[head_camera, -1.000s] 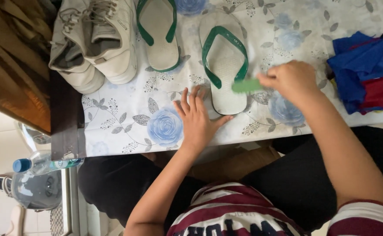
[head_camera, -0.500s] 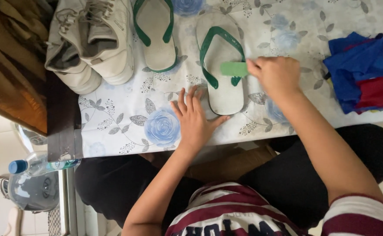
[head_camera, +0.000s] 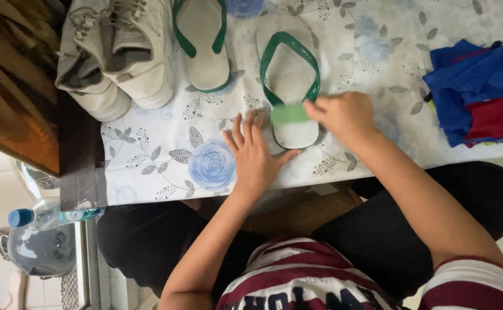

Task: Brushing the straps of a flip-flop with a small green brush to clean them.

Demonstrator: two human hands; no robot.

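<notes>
On the table with the flowered cloth (head_camera: 148,155) stand a pair of white sneakers (head_camera: 119,54), a pile of blue and red cloths (head_camera: 481,92) and two white flip-flops with green straps, one far (head_camera: 202,43) and one near (head_camera: 288,74). The left hand (head_camera: 254,158) lies flat with spread fingers just beside the near flip-flop's heel, and the right hand (head_camera: 343,115) pinches a small green pad (head_camera: 288,113) on that heel

sneakers (head_camera: 119,63) lie at the table's (head_camera: 148,166) left end, two sandals (head_camera: 202,43) (head_camera: 288,69) right of them, cloths (head_camera: 481,92) far right. a bottle (head_camera: 39,215) stands below the table's left edge.
</notes>
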